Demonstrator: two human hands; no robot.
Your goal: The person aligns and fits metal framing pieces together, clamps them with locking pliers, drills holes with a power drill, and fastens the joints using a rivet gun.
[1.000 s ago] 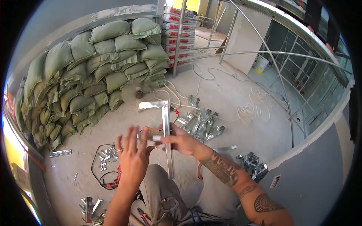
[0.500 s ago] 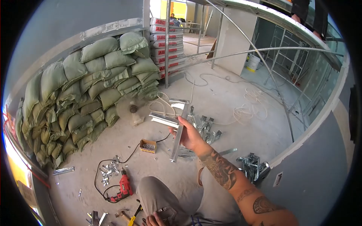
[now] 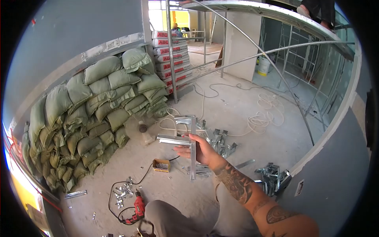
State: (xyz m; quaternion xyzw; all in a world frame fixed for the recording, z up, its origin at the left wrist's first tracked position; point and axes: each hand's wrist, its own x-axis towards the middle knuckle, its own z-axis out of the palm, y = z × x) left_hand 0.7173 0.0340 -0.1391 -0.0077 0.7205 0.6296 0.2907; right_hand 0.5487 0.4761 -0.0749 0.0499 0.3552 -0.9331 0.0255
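Note:
My right hand (image 3: 199, 148) is closed around a shiny metal channel assembly (image 3: 193, 164), an upright strip with two pieces sticking out to the left. The thumb rests near the lower side piece, and the other fingers show behind it. My left hand is out of the frame. Below the held metal, a small open box (image 3: 161, 165) of small parts sits on the floor. A red power drill (image 3: 137, 208) with a black cord lies beside my knee, next to scattered small metal clips (image 3: 124, 192).
Green sacks (image 3: 102, 70) are stacked at the left, with white bags (image 3: 171, 59) behind. Metal pieces (image 3: 222, 142) and a second pile (image 3: 272, 175) lie at the right. Scaffolding (image 3: 172, 55) crosses the back, a person's feet (image 3: 304, 12) on its platform. Cables (image 3: 266, 114) trail over the floor.
My left hand has left the box area, dropped toward my lap, and gone out of view. The box is now on the floor. My right hand keeps the metal assembly, now showing two side pieces.

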